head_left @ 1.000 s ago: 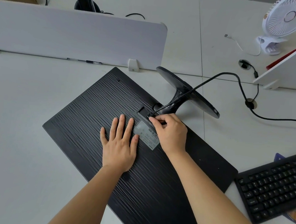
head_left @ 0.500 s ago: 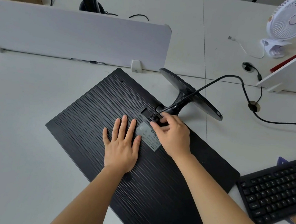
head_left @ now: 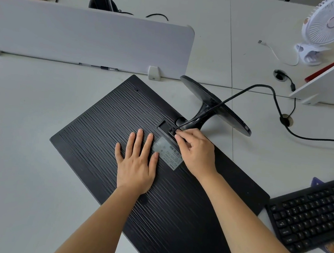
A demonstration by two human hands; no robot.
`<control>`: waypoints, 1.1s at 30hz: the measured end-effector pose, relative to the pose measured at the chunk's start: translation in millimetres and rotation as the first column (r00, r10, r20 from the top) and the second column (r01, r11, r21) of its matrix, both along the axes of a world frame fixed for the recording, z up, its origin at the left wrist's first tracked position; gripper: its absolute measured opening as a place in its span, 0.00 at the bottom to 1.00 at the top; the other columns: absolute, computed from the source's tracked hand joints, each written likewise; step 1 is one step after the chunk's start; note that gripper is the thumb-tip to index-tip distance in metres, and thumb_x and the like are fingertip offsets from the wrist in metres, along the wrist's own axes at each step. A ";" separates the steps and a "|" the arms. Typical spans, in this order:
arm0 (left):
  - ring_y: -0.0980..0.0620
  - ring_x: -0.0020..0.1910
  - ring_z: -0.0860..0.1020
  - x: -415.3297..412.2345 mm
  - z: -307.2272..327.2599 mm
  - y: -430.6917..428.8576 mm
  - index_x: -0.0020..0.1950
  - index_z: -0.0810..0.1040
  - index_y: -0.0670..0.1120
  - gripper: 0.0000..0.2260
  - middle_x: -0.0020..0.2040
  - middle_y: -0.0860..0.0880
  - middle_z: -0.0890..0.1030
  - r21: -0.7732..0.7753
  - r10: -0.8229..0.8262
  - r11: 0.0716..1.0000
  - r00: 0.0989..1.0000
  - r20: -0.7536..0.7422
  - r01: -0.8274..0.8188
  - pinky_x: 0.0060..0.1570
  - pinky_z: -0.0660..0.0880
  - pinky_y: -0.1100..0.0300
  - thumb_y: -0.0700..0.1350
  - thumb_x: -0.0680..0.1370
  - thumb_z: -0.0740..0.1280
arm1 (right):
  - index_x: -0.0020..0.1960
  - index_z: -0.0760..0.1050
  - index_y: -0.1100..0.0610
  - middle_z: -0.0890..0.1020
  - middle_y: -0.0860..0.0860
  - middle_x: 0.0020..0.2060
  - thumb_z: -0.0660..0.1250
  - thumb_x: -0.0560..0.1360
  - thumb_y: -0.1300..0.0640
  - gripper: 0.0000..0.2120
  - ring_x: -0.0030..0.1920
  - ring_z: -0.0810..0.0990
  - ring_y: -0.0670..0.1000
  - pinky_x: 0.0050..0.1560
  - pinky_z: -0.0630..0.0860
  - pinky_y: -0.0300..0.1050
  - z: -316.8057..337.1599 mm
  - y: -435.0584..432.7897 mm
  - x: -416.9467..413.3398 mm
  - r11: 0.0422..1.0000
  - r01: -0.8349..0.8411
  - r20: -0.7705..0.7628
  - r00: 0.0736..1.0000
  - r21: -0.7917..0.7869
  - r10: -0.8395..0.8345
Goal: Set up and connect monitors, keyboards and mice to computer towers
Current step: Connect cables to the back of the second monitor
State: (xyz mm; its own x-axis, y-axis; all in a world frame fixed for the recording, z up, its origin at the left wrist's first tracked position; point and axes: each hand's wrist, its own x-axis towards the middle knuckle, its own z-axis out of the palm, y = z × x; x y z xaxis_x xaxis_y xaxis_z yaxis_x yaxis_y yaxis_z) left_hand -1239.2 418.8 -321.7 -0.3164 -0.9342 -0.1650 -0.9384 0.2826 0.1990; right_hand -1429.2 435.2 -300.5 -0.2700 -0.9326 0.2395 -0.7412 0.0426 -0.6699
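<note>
**Cable insertion at the rear of a monitor.** The plug (head_left: 171, 131) of a black cable (head_left: 263, 85) is pinched in the curled fingers of the right hand (head_left: 196, 151) at the port recess. The left hand (head_left: 138, 164) is laid flat, fingers straight, on the panel. A skewed push could bend the connector or leave it half-seated, and full seating cannot be judged here. If the bracing is relaxed, the screen may be scuffed by sliding. The monitor (head_left: 103, 140) lies face-down on the white desk (head_left: 18, 132). Its black ribbed back is uppermost, a grey label (head_left: 165, 150) sits beside the recess, and the stand (head_left: 202, 93) projects away.
</note>
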 end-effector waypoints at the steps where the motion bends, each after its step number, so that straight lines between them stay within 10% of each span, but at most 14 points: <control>1: 0.51 0.80 0.37 -0.2 0.1 0.6 0.81 0.43 0.58 0.29 0.81 0.52 0.42 0.001 0.000 1.000 1.000 -0.001 0.000 0.76 0.36 0.40 0.64 0.81 0.33 | 0.56 0.84 0.56 0.83 0.49 0.49 0.69 0.79 0.54 0.09 0.42 0.82 0.44 0.42 0.79 0.36 -0.8 -1.2 2.0 1.000 0.021 -0.008 1.000 -0.021 -0.021; 8: 0.51 0.80 0.37 0.3 0.0 0.7 0.81 0.43 0.58 0.28 0.82 0.52 0.42 -0.001 0.001 1.000 1.000 -0.012 -0.001 0.76 0.36 0.40 0.64 0.81 0.34 | 0.53 0.82 0.55 0.82 0.47 0.46 0.73 0.75 0.47 0.13 0.34 0.79 0.37 0.36 0.74 0.26 -1.2 0.3 7.0 0.993 0.102 0.074 0.992 0.052 -0.106; 21: 0.52 0.80 0.37 0.2 -1.6 -0.1 0.80 0.41 0.59 0.27 0.81 0.53 0.42 -0.005 0.006 1.000 1.000 -0.008 -0.006 0.76 0.37 0.40 0.63 0.82 0.36 | 0.49 0.85 0.57 0.84 0.51 0.43 0.71 0.77 0.53 0.08 0.32 0.81 0.48 0.31 0.79 0.44 -5.4 -6.4 19.4 0.985 0.170 -0.050 0.984 -0.039 -0.172; 33: 0.51 0.80 0.37 1.1 -3.8 0.8 0.80 0.41 0.59 0.27 0.82 0.52 0.42 -0.008 0.004 1.000 1.000 -0.011 -0.004 0.76 0.37 0.40 0.64 0.82 0.35 | 0.54 0.84 0.60 0.84 0.51 0.46 0.69 0.79 0.58 0.08 0.43 0.83 0.48 0.44 0.80 0.39 -6.6 -5.9 2.3 0.998 0.017 -0.062 0.998 -0.056 -0.021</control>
State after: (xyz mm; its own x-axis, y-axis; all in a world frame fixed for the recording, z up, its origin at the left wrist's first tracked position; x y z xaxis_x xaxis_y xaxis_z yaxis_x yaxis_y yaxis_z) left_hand -1238.1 419.6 -325.4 -0.3144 -0.9368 -0.1538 -0.9373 0.2807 0.2066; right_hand -1426.9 429.3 -307.1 -0.2704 -0.9123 0.3076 -0.7810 0.0210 -0.6242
